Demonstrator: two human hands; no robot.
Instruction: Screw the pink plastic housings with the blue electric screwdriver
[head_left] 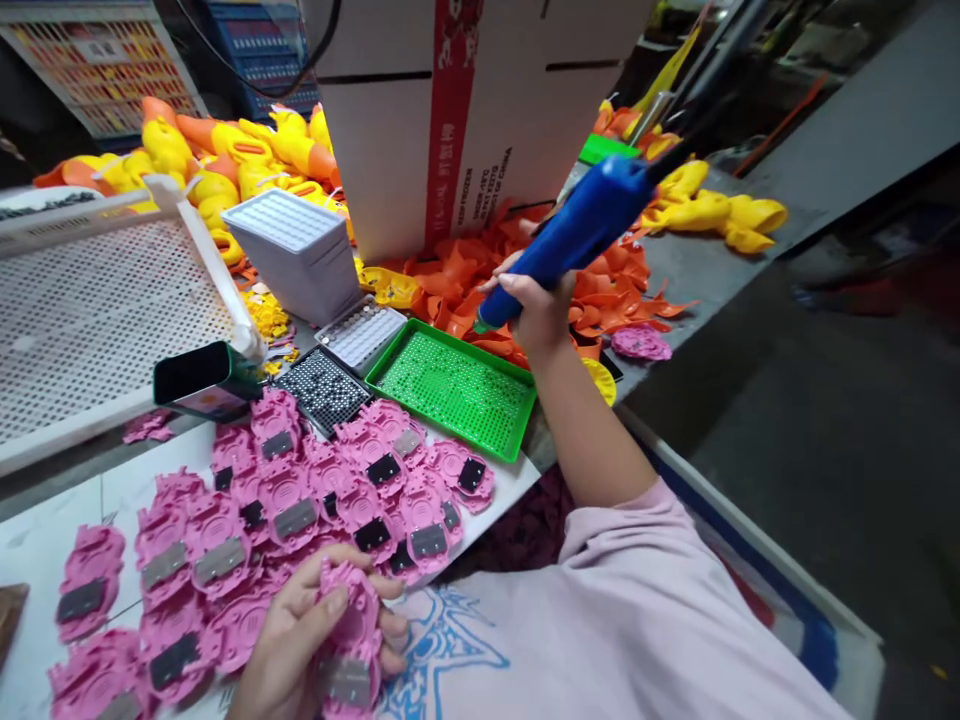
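My left hand [296,625] grasps one pink moulded-plastic housing with a grey rectangular cover [352,630] in front of my shirt, at the near edge of the group of similar pink plastic housings [289,490] on the white flat board [37,550]. My right hand [541,305] is closed around the blue cylindrical power screwdriver [581,230], its tip directed down near the far rim of the green perforated plastic tray [526,425]. Behind, the white cardboard carton with a red vertical band [382,150] reads "KEEP FROZEN", "UNDER -18°C" and, apparently, "PRODUCT OF CHINA"; the band's white characters are too blurred to transcribe.
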